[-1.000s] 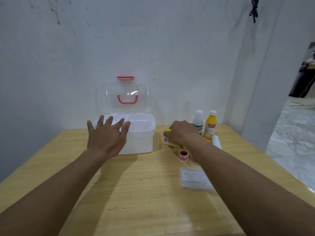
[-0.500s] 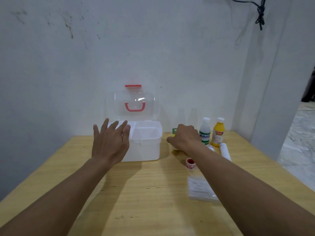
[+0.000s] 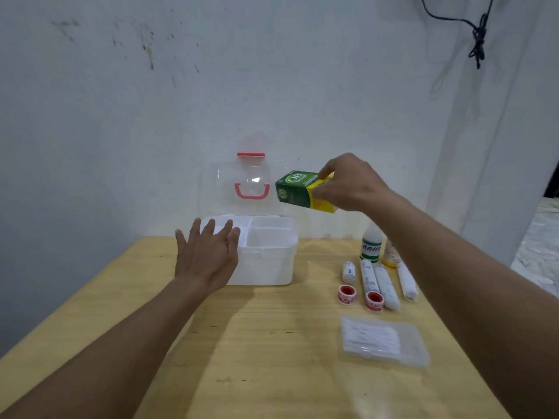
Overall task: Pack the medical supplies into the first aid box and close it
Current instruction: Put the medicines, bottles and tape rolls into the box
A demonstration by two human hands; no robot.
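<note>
The white first aid box point(image 3: 267, 264) stands open at the back of the wooden table, its clear lid point(image 3: 251, 182) with a red handle upright against the wall. My left hand point(image 3: 205, 255) lies flat with fingers spread against the box's front left corner. My right hand point(image 3: 351, 186) holds a green and yellow carton point(image 3: 299, 190) in the air, above and just right of the box. On the table to the right lie several white bandage rolls point(image 3: 385, 285), two red tape rolls point(image 3: 360, 297), a white bottle point(image 3: 371, 244) and a yellow bottle point(image 3: 390, 254), partly hidden by my arm.
A clear flat pack of cotton swabs point(image 3: 382, 341) lies near the table's right front. The wooden table point(image 3: 272, 358) meets a white wall behind. A black cord point(image 3: 478, 40) hangs on the wall at upper right. A doorway opens past the right edge.
My right hand has lifted the green and yellow carton off the table and carried it up toward the box. The bandage and tape rolls it covered now show. My left hand stays on the box.
</note>
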